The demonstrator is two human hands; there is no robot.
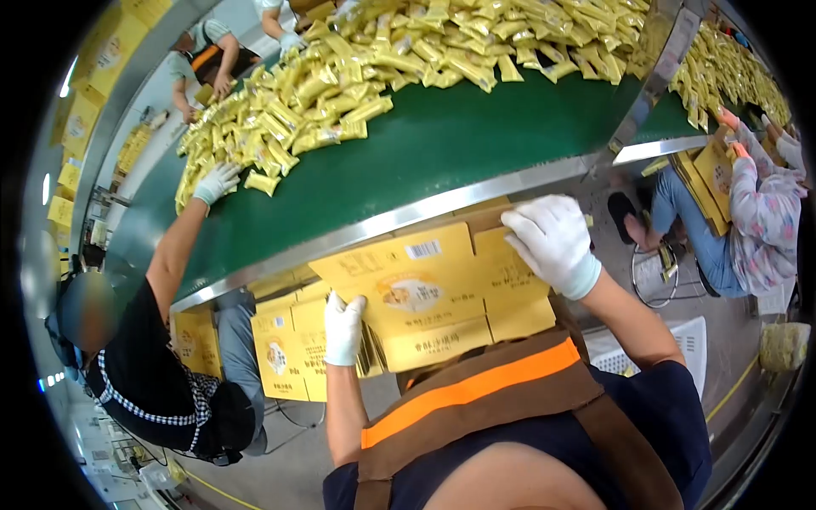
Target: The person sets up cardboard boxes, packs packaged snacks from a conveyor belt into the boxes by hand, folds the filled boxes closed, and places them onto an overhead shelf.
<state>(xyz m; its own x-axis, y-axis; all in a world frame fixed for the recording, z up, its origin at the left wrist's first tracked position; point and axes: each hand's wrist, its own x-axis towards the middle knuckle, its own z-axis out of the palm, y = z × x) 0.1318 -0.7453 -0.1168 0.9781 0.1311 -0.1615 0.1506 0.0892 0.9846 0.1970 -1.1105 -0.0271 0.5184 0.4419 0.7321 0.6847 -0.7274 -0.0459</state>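
Yellow flat cardboard cartons with printing and a barcode (416,289) lie in a stack over my lap, below the table edge. My left hand (343,330), in a white glove, grips the left edge of the cartons, thumb on top and fingers underneath. At the upper right of the stack, my right hand (554,242), also gloved in white, is closed on the carton's far edge, its fingertips partly hidden. More flat cartons (293,340) lean to the left of my left hand.
A green table (408,153) with a metal rim carries a large heap of yellow packets (340,76). A co-worker sits left, one gloved hand (218,183) at the packets. Others are across the table and at right. A white basket (693,340) stands right.
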